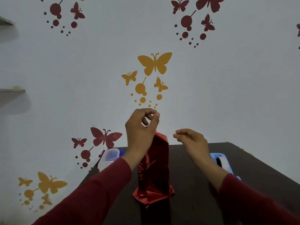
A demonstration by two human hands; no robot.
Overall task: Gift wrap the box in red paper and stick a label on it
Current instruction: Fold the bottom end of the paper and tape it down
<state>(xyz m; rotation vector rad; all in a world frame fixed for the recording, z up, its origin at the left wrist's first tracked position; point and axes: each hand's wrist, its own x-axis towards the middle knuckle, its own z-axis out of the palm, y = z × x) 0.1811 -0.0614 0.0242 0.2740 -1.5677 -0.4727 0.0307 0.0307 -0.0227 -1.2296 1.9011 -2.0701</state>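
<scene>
A tall box wrapped in shiny red paper (155,166) stands upright on the dark table (191,176). Loose paper flares out crumpled around its base, and the top end is folded to a slanted point. My left hand (139,129) is raised just above and left of the box's top, with thumb and forefinger pinched together. My right hand (191,140) hovers to the right of the top, apart from the box, its fingertips also brought together. I see nothing between the fingers of either hand. No label is in view.
A blue tape dispenser (223,162) with a white roll sits on the table behind my right wrist. A clear lidded plastic container (109,157) lies at the table's back left corner. A white wall with butterfly decals stands close behind the table.
</scene>
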